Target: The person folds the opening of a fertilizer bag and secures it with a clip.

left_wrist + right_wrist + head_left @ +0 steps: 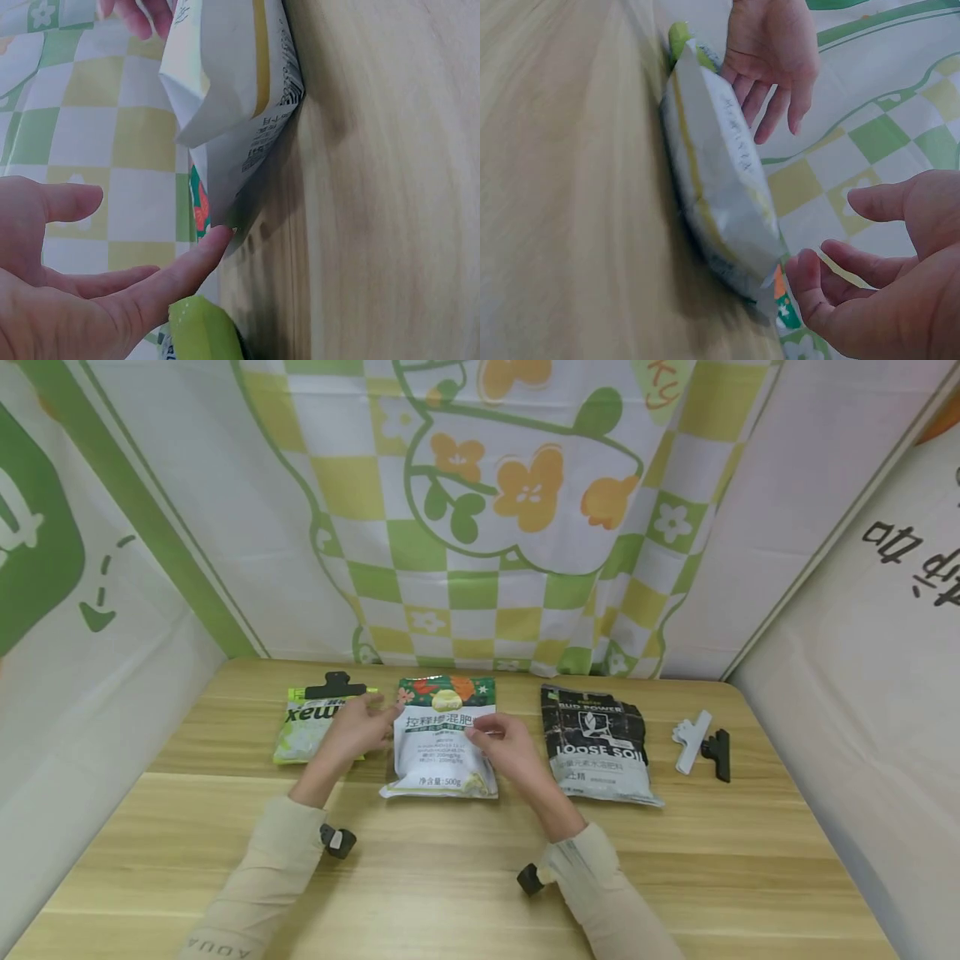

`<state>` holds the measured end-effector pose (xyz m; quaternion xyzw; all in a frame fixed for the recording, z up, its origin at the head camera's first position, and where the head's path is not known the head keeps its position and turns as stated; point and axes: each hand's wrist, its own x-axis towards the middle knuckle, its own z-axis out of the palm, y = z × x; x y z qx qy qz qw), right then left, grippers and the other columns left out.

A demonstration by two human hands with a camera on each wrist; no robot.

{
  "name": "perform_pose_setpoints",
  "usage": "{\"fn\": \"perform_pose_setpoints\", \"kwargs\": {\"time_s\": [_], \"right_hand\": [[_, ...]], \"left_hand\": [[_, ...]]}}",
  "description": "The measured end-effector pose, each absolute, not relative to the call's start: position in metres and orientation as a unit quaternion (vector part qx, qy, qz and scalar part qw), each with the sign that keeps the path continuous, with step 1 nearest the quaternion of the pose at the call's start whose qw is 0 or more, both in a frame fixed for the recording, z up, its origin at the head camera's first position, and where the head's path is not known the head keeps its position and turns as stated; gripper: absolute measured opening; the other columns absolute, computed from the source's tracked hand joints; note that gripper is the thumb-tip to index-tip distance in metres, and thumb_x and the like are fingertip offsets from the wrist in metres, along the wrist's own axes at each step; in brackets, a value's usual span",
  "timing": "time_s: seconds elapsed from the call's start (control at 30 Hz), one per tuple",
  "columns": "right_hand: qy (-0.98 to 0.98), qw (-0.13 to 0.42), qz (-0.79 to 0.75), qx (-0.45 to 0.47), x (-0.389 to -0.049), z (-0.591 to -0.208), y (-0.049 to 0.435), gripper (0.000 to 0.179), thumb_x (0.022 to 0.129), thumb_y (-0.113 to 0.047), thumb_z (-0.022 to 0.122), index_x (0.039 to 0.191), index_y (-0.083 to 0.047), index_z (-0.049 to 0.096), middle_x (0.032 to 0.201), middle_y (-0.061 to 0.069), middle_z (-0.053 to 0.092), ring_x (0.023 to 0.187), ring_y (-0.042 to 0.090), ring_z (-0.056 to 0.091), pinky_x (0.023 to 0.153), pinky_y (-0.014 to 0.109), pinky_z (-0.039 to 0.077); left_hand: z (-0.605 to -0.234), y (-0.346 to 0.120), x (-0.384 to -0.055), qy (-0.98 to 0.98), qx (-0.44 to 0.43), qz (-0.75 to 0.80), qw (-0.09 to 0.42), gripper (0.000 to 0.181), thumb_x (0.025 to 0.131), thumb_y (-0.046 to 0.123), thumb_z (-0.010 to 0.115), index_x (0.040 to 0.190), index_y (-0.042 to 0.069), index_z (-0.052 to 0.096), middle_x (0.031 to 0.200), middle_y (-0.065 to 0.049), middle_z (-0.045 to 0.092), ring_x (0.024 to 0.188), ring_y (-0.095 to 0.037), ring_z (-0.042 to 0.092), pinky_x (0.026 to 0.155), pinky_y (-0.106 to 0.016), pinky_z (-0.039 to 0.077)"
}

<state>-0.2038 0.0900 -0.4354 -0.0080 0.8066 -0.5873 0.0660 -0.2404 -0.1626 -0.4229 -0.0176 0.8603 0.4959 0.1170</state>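
Note:
A white fertilizer bag (444, 768) with a green top band lies flat in the middle of the table. My left hand (354, 728) is at its left edge, thumb and fingers spread; in the left wrist view one fingertip (217, 236) meets the bag's top corner, though contact is hard to tell. On the right side, my right hand (513, 750) reaches over the bag's edge with fingers loosely bent and nothing pinched. Near the left hand lies a yellow-green bag (303, 737), a black clip (336, 686) across its top edge.
To the right of the middle bag lies a black and grey soil bag (600, 735). Beyond it are a white clip (693, 742) and a black clip (718, 754), close together near the wooden table's (450, 893) right edge. A checked curtain (480, 585) hangs behind.

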Motion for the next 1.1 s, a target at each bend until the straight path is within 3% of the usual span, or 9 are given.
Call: {"fn": "perform_pose_setpoints", "kwargs": {"time_s": [0.27,0.5,0.77,0.93,1.1], "right_hand": [[0.825,0.061,-0.562,0.014,-0.200,-0.448,0.099,0.038,0.098,-0.021,0.073,0.127,0.003,0.068,0.122,0.019,0.071,0.111,0.030,0.066,0.099,0.044,0.058],[0.848,0.061,-0.524,0.052,-0.199,-0.456,0.105,0.048,0.095,-0.025,0.077,0.132,0.002,0.065,0.128,0.021,0.069,0.119,0.035,0.065,0.103,0.048,0.057],[0.863,0.102,-0.493,0.053,-0.199,-0.457,0.107,0.052,0.092,-0.032,0.081,0.128,0.004,0.066,0.125,0.020,0.073,0.114,0.032,0.069,0.094,0.042,0.060],[0.865,0.123,-0.485,0.050,-0.198,-0.455,0.105,0.048,0.092,-0.038,0.081,0.118,0.002,0.072,0.099,0.010,0.076,0.086,0.020,0.066,0.070,0.028,0.052],[0.877,0.130,-0.460,0.051,-0.199,-0.451,0.102,0.036,0.092,-0.040,0.080,0.080,-0.008,0.069,0.062,-0.005,0.047,0.058,0.012,0.041,0.051,0.025,0.032]], "left_hand": [[-0.429,-0.158,-0.245,0.849,-0.035,0.509,0.138,0.073,0.110,0.037,0.053,0.161,-0.008,0.026,0.161,-0.034,0.041,0.135,-0.046,0.060,0.101,-0.040,0.060],[-0.434,-0.153,-0.250,0.854,-0.047,0.495,0.154,0.077,0.110,0.038,0.051,0.162,-0.009,0.020,0.166,-0.033,0.032,0.141,-0.045,0.054,0.102,-0.042,0.061],[-0.438,-0.149,-0.257,0.845,-0.062,0.506,0.163,0.078,0.110,0.040,0.048,0.164,-0.008,0.017,0.168,-0.031,0.028,0.146,-0.047,0.046,0.104,-0.049,0.059],[-0.440,-0.146,-0.257,0.844,-0.077,0.507,0.157,0.076,0.110,0.040,0.048,0.163,-0.007,0.021,0.167,-0.030,0.031,0.141,-0.045,0.050,0.100,-0.048,0.061],[-0.438,-0.143,-0.258,0.845,-0.086,0.504,0.154,0.074,0.110,0.039,0.047,0.162,-0.007,0.023,0.165,-0.030,0.035,0.138,-0.045,0.054,0.099,-0.048,0.061]]}}
